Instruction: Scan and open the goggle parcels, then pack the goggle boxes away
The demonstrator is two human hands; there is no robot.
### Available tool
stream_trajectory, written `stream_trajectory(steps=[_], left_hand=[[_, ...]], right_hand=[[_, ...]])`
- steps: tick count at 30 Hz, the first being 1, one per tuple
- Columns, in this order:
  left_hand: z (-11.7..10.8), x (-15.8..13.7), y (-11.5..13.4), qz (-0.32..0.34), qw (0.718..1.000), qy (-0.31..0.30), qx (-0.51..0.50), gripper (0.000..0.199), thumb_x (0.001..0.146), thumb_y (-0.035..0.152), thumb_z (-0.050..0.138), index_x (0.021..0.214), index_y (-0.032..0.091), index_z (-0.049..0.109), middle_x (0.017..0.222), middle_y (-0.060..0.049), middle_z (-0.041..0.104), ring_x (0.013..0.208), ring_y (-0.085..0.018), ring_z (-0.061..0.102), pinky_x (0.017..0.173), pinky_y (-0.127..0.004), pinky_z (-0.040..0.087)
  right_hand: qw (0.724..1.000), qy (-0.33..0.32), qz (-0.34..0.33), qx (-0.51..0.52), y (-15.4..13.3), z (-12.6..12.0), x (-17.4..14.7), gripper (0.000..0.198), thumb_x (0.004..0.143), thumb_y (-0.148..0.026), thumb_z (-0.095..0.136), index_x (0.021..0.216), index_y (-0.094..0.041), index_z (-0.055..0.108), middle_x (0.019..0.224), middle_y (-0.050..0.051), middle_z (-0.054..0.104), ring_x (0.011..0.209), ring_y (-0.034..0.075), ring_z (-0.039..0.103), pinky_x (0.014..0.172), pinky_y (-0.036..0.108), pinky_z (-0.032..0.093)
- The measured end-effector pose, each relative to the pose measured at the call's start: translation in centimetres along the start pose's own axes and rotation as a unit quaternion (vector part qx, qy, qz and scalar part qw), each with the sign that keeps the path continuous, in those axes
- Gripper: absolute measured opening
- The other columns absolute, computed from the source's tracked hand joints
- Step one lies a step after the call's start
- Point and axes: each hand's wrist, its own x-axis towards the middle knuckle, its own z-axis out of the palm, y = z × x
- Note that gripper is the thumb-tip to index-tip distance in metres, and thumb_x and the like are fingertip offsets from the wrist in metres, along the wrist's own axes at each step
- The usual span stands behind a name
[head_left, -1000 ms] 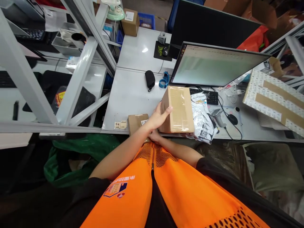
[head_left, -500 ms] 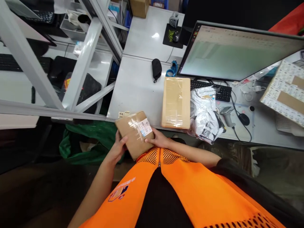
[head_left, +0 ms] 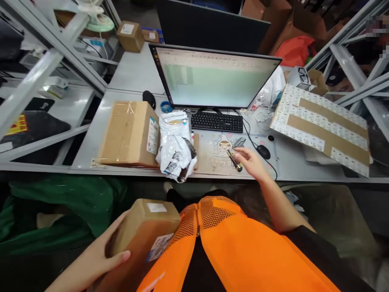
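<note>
My left hand (head_left: 106, 255) grips a brown cardboard box (head_left: 142, 231) at the lower left, close against my body. One end of the box has a white label, and a printed label shows on its side. Over the desk mat (head_left: 209, 152), my right hand (head_left: 251, 162) has its fingertips on a black-and-yellow utility knife (head_left: 234, 161); they look closed on its middle. Behind those fingers lies a grey handheld scanner (head_left: 240, 142), partly hidden. A larger taped carton (head_left: 121, 134) and a white plastic mailer (head_left: 176, 146) sit side by side on the desk.
Beyond the mat stand a keyboard (head_left: 217, 122) and a monitor (head_left: 212, 77). A black mouse (head_left: 263, 151) and its cable lie right of my hand. At the right rests a big taped white-and-brown carton (head_left: 322, 129). Metal frames (head_left: 51, 77) flank the desk.
My view has swung right. Both hands were on a box at the desk edge; now my right hand is at the utility knife while my left holds a box lower down. The mailer sits further left of the keyboard.
</note>
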Motion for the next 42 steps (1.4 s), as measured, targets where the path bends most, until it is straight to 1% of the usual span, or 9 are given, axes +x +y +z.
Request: stream_trajectory(steps=[3, 8, 11, 17, 25, 29, 31, 34, 42], left_hand=[[4.8, -3.7, 9.3, 0.074, 0.997, -0.026, -0.005, 0.124, 0.053, 0.054, 0.097, 0.167, 0.049, 0.049, 0.167, 0.002, 0.054, 0.153, -0.043, 0.053, 0.129, -0.054, 0.046], [13.2, -6.9, 21.6, 0.230, 0.973, 0.007, -0.026, 0.122, 0.066, 0.051, 0.092, 0.174, 0.036, 0.038, 0.173, -0.003, 0.049, 0.159, -0.042, 0.045, 0.133, -0.054, 0.040], [19.7, -2.9, 25.3, 0.266, 0.963, 0.037, -0.026, 0.114, 0.077, 0.053, 0.085, 0.176, 0.023, 0.035, 0.173, -0.012, 0.047, 0.159, -0.040, 0.045, 0.135, -0.053, 0.034], [29.0, 9.6, 26.2, 0.149, 0.980, 0.117, -0.068, 0.093, 0.087, 0.052, 0.081, 0.167, 0.019, 0.046, 0.158, -0.020, 0.063, 0.144, -0.039, 0.062, 0.122, -0.050, 0.049], [31.0, 18.2, 26.6, 0.022, 0.986, 0.165, -0.007, 0.103, 0.095, 0.060, 0.074, 0.173, 0.009, 0.030, 0.167, -0.029, 0.050, 0.155, -0.042, 0.051, 0.127, -0.050, 0.040], [31.4, 19.8, 26.8, 0.020, 0.983, 0.178, 0.027, 0.110, 0.094, 0.066, 0.071, 0.176, 0.009, 0.024, 0.172, -0.030, 0.042, 0.159, -0.044, 0.045, 0.129, -0.050, 0.037], [31.4, 20.1, 26.6, 0.025, 0.983, 0.176, 0.038, 0.111, 0.093, 0.067, 0.070, 0.176, 0.009, 0.023, 0.173, -0.030, 0.039, 0.159, -0.045, 0.044, 0.129, -0.051, 0.036], [31.1, 20.4, 26.1, 0.032, 0.984, 0.171, 0.033, 0.109, 0.094, 0.066, 0.069, 0.176, 0.008, 0.024, 0.171, -0.031, 0.041, 0.159, -0.043, 0.045, 0.129, -0.049, 0.037], [29.5, 20.8, 25.5, 0.043, 0.989, 0.143, 0.014, 0.108, 0.096, 0.063, 0.068, 0.175, 0.006, 0.022, 0.172, -0.030, 0.041, 0.160, -0.041, 0.043, 0.130, -0.049, 0.037]], right_hand=[[0.983, 0.134, 0.069, -0.105, 7.9, -5.4, 2.2, 0.057, 0.096, -0.043, 0.065, 0.139, -0.006, 0.069, 0.122, 0.022, 0.078, 0.111, 0.028, 0.075, 0.109, 0.047, 0.057], [0.957, 0.079, 0.118, -0.251, 13.5, -7.2, 5.4, 0.068, 0.100, -0.033, 0.059, 0.161, -0.004, 0.050, 0.152, 0.025, 0.063, 0.139, 0.033, 0.064, 0.121, 0.043, 0.047], [0.947, 0.055, 0.132, -0.286, 14.8, -6.2, 6.9, 0.075, 0.102, -0.032, 0.061, 0.167, -0.001, 0.041, 0.164, 0.030, 0.051, 0.153, 0.038, 0.051, 0.127, 0.044, 0.041], [0.928, 0.036, 0.180, -0.323, 16.5, -4.1, 8.2, 0.086, 0.104, -0.032, 0.063, 0.176, -0.009, 0.023, 0.155, 0.027, 0.058, 0.146, 0.037, 0.057, 0.119, 0.044, 0.046], [0.934, 0.031, 0.203, -0.293, 17.0, -4.6, 10.2, 0.075, 0.101, -0.030, 0.058, 0.169, -0.006, 0.035, 0.149, 0.028, 0.060, 0.139, 0.037, 0.061, 0.109, 0.040, 0.052], [0.953, -0.036, 0.193, -0.230, 15.2, -7.5, 9.6, 0.037, 0.099, -0.035, 0.061, 0.124, -0.010, 0.070, 0.104, 0.016, 0.075, 0.090, 0.025, 0.073, 0.079, 0.031, 0.057], [0.966, -0.100, 0.158, -0.177, 14.0, -10.0, 7.8, 0.027, 0.096, -0.039, 0.064, 0.102, -0.013, 0.071, 0.079, 0.007, 0.070, 0.068, 0.018, 0.064, 0.064, 0.026, 0.052], [0.968, -0.183, 0.100, -0.137, 12.4, -13.3, 4.4, 0.030, 0.090, -0.042, 0.069, 0.103, -0.015, 0.073, 0.065, -0.001, 0.060, 0.053, 0.013, 0.050, 0.052, 0.022, 0.041], [0.935, -0.224, -0.006, -0.273, 11.3, -13.7, 1.0, 0.030, 0.083, -0.033, 0.070, 0.106, -0.017, 0.080, 0.099, 0.004, 0.080, 0.094, 0.025, 0.072, 0.081, 0.027, 0.051]])
